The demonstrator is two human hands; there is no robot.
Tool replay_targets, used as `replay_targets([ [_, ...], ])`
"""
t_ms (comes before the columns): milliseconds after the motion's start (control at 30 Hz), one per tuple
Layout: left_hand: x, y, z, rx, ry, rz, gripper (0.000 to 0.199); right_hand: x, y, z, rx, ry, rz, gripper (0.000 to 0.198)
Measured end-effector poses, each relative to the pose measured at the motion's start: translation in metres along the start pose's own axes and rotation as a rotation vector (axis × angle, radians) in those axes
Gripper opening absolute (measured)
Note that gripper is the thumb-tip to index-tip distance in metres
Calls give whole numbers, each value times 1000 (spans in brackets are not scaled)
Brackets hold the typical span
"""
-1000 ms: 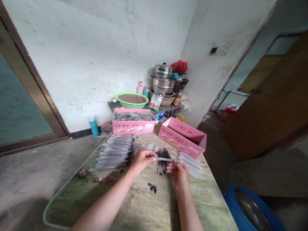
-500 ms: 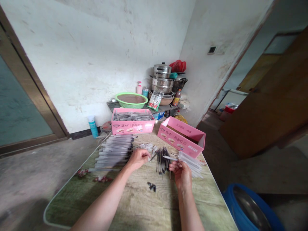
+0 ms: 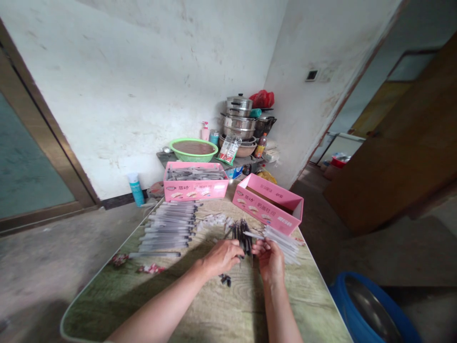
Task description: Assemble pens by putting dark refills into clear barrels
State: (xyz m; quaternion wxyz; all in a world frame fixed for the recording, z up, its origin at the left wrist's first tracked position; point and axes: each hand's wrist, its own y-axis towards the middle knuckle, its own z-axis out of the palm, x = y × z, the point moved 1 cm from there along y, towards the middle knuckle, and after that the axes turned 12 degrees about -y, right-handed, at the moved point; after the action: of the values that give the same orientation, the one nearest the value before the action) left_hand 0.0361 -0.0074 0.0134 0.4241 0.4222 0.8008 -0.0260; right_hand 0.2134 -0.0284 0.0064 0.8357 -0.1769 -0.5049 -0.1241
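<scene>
My left hand point(image 3: 224, 257) is at the lower end of a bundle of dark pen refills point(image 3: 244, 233), fingers curled together; whatever is between them is hidden. My right hand point(image 3: 269, 257), palm turned partly up, pinches a translucent pen barrel point(image 3: 254, 235) that points left over the refills. Beside it lies a stack of similar empty barrels point(image 3: 283, 244). A pile of small white parts point(image 3: 216, 220) lies beyond my left hand. Several small black caps point(image 3: 226, 280) sit just below it. Rows of pens with dark ends point(image 3: 166, 228) lie at the left.
A pink box point(image 3: 195, 190) full of pens stands at the back left of the table point(image 3: 200, 314). Another pink box point(image 3: 266, 209) is angled at the back right. Behind them are a green basin point(image 3: 193, 155) and stacked pots point(image 3: 238, 125). A blue tub point(image 3: 339, 290) stands right of the table.
My left hand has moved right and toward me, from beside the white parts to the lower end of the refills. My right hand stays in place with the barrel.
</scene>
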Motion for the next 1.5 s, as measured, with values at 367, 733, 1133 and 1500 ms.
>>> replay_targets([
  [367,1,1,-8,-194,-297,-122,16,1,-1,0,23,13,4,23],
  [733,32,-3,-27,-522,-1300,-355,33,-3,-6,9,59,-58,-53,25],
  [1133,21,-2,-24,-462,-1271,-400,33,-2,-11,16,76,-86,-77,24],
  [1500,14,-1,-25,-433,-1247,-411,37,-3,-11,17,80,-117,-90,26],
])
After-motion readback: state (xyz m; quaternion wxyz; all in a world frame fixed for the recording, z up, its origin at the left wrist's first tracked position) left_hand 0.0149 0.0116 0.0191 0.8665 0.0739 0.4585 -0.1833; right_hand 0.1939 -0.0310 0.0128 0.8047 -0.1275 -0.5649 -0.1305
